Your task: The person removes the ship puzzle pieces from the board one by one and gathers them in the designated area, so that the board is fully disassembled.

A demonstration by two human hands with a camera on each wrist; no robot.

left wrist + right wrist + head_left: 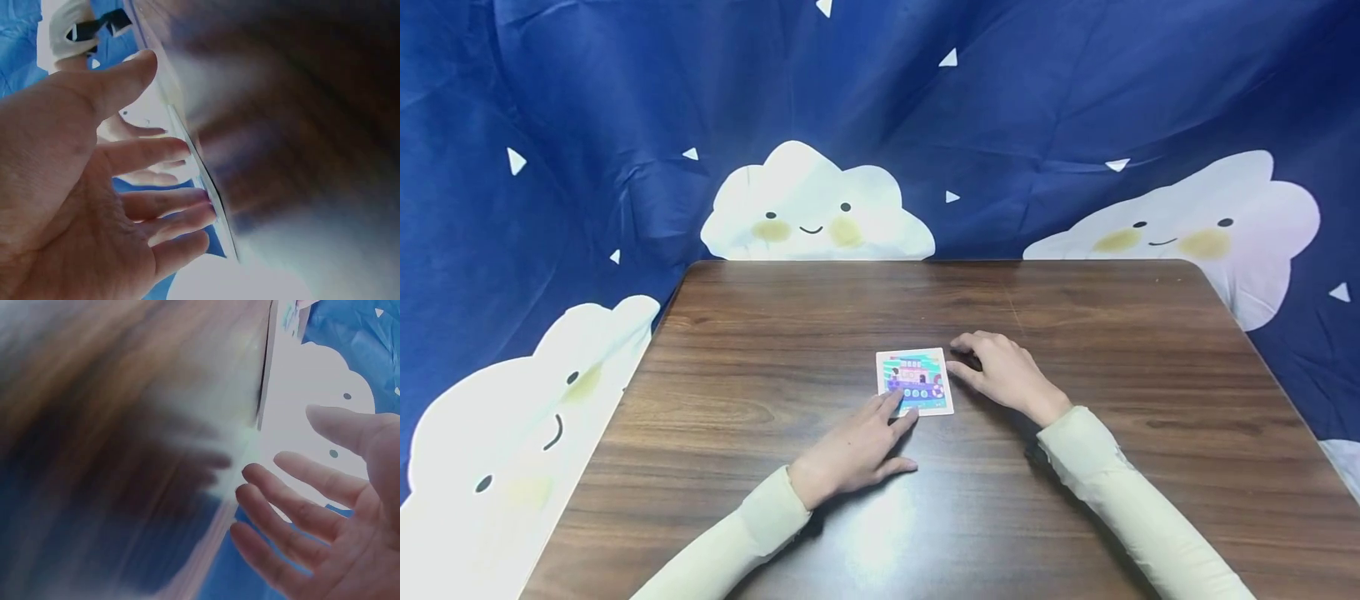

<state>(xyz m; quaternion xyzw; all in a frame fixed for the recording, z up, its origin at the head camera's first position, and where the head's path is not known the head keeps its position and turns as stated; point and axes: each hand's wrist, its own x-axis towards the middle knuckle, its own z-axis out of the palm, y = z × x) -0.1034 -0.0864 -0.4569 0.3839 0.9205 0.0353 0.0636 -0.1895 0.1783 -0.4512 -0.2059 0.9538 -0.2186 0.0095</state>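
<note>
well, my left hand (pixel 856 448) is resting nearly straight, spread fingers on the picture card (pixel 917 373), which is lying flat on the desk (pixel 760 333) beneath their tips, probably steadying it without gripping; my right hand (pixel 1006 372) is holding nothing, its fingers bending loosely just beside the card's edge.

The tabletop (pixel 737 333) looks like smooth wood grain, glossy with glare at lower centre; the backdrop (pixel 1037 100) is creased cloth, the sleeves (pixel 1138 521) matt fabric, the central printed picture (pixel 917 377) smooth.
</note>
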